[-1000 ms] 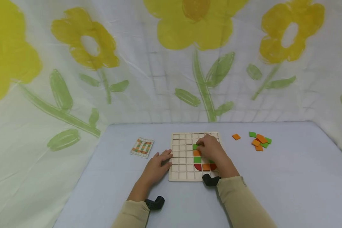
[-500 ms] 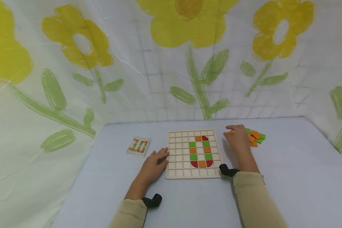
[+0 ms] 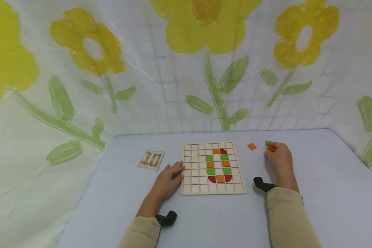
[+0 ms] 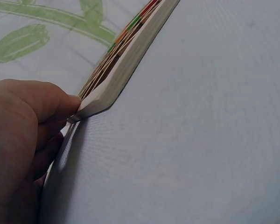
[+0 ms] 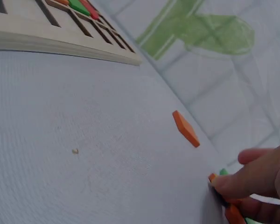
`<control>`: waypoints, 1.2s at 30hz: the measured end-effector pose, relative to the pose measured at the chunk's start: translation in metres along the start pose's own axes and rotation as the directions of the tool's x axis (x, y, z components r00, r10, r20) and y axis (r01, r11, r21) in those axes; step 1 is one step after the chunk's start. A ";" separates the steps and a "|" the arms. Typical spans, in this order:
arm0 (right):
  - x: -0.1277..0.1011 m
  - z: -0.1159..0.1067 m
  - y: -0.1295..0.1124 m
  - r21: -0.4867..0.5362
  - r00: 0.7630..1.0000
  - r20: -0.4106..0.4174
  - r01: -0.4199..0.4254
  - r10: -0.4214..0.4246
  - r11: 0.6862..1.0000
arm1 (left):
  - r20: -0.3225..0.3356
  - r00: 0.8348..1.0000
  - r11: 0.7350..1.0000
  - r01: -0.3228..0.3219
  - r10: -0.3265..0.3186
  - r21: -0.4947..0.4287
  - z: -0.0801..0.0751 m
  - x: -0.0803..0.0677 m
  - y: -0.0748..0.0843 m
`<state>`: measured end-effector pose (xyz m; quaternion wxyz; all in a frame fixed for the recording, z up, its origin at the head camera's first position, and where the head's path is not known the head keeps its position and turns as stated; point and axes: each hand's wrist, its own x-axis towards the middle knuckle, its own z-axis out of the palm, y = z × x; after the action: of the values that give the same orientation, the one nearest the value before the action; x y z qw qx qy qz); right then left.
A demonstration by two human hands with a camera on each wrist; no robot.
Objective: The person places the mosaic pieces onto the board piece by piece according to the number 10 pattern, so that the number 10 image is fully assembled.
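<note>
In the head view my left hand [image 3: 168, 181] rests its fingers along the left edge of a wooden grid board [image 3: 192, 186]. The left wrist view has the thumb [image 4: 70, 103] right at the board's near corner. Coloured tiles lie in the grid as a ring: orange [image 3: 220, 178], green [image 3: 210, 171] and rounded red tiles [image 3: 228, 178]. My right hand [image 3: 280, 160] reaches over a small pile of tiles right of the board, its thumb and fingers pinching an orange tile [image 3: 269, 151]. Green tiles [image 3: 268, 142] show beside it; the hand hides much of the pile.
A small pattern card [image 3: 151, 159] with a coloured grid lies left of the board. One loose orange tile [image 3: 251, 146] lies between board and pile. A flower-printed cloth [image 3: 173, 69] hangs behind the table [image 3: 217, 220].
My right hand has left the grid board, passed over the lone orange tile and moved right to the pile. The left hand stays at the board's edge.
</note>
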<state>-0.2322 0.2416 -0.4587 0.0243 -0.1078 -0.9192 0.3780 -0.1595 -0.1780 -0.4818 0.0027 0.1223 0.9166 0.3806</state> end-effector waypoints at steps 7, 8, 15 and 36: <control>-0.003 0.000 -0.003 0.075 0.991 0.106 0.073 -0.081 0.994 | -0.001 1.000 1.000 0.013 -0.013 0.002 0.000 0.001 0.003; -0.003 -0.001 -0.003 0.084 0.994 0.090 0.061 -0.069 0.995 | 0.000 1.000 1.000 0.020 -0.020 0.003 0.000 0.001 0.003; 0.000 -0.003 0.003 0.087 0.999 0.013 -0.036 0.035 0.996 | 0.001 1.000 1.000 0.026 -0.026 -0.004 0.000 0.000 0.002; 0.002 0.001 0.002 0.132 0.990 -0.066 -0.118 0.128 0.984 | -0.007 0.999 0.999 0.036 -0.036 -0.011 0.000 -0.001 0.000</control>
<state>-0.2339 0.2430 -0.4611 0.0417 -0.1766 -0.8832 0.4325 -0.1583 -0.1783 -0.4826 0.0071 0.1046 0.9165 0.3860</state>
